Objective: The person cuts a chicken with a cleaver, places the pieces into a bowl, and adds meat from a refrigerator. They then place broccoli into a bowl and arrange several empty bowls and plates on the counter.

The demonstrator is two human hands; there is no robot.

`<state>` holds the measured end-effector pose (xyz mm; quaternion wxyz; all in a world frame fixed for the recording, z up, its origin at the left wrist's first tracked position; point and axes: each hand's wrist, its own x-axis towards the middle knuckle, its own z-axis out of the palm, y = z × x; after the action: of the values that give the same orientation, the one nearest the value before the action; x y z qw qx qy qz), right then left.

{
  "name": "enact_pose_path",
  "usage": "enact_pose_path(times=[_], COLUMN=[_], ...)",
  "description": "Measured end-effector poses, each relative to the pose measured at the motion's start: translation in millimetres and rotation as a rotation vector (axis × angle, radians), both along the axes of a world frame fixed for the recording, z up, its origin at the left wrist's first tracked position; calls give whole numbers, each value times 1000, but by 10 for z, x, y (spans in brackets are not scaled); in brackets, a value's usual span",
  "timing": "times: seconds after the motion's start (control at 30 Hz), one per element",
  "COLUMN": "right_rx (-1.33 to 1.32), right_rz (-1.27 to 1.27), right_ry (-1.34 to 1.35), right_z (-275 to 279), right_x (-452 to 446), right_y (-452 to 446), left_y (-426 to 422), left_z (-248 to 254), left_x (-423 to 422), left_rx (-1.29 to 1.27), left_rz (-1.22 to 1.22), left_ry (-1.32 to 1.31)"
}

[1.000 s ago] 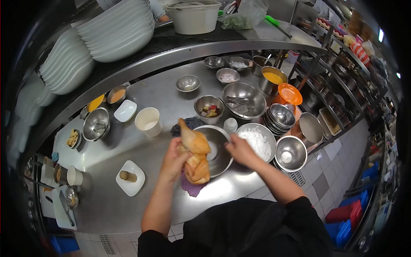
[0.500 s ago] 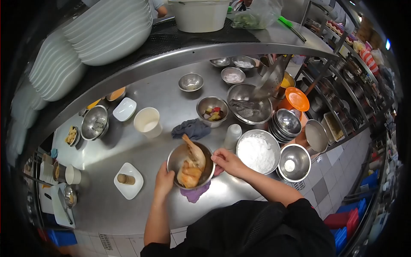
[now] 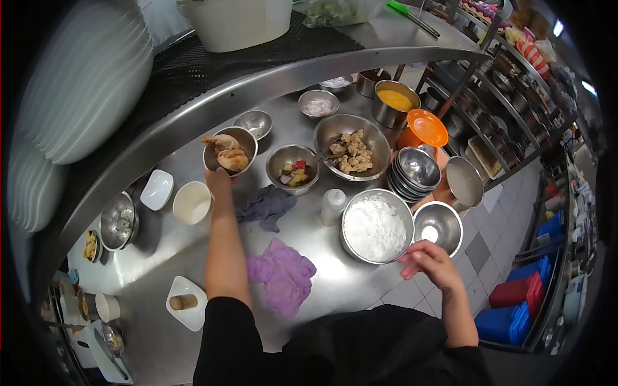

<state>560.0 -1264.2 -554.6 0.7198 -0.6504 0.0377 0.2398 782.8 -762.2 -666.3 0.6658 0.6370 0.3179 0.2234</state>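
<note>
The cooked-looking chicken lies in a steel bowl on the far left side of the surface, one piece poking past the rim. The left hand is closed on the bowl's near edge, its fingers partly hidden; whether the base rests on the surface or hangs above it, I cannot tell. A small bowl sits just beyond, the vegetable bowl to the right, and the white tub near the wrist.

With a one-sided grip, the bowl could tip if its weight pulled away from the fingers, and the overhanging piece could slide out. A sideways drift might knock the small bowl or vegetable bowl; a low forearm could catch the tub or drag the dark cloth.

The left arm reaches almost straight forward, passing between the white dish and the purple cloth. The right arm is bent, its hand part open with loosely curled fingers and nothing visible in it, close by the powder bowl; contact with that rim is unclear.
</note>
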Motion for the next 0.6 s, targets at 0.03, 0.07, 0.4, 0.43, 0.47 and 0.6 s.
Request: enact_pose_path(times=[0.03, 0.07, 0.4, 0.43, 0.47, 0.6], right_rx=[-4, -30, -973, -1060, -1146, -1479], right_rz=[-4, -73, -195, -182, -167, -186], right_ry=[3, -19, -926, -1022, -1116, -839], right_z=[5, 10, -304, -322, -354, -750], right_x=[24, 50, 2195, 2458, 2694, 3426], right_y=[-112, -208, 26, 150, 247, 428], left_y=[39, 60, 50, 41, -32, -122], left_z=[-71, -145, -616, -591, -472, -512], left_x=[72, 144, 751, 708, 612, 438], left_rx=[11, 23, -198, -175, -175, 595], left_rz=[26, 52, -199, -246, -239, -187], left_ry=[47, 93, 43, 100, 98, 224])
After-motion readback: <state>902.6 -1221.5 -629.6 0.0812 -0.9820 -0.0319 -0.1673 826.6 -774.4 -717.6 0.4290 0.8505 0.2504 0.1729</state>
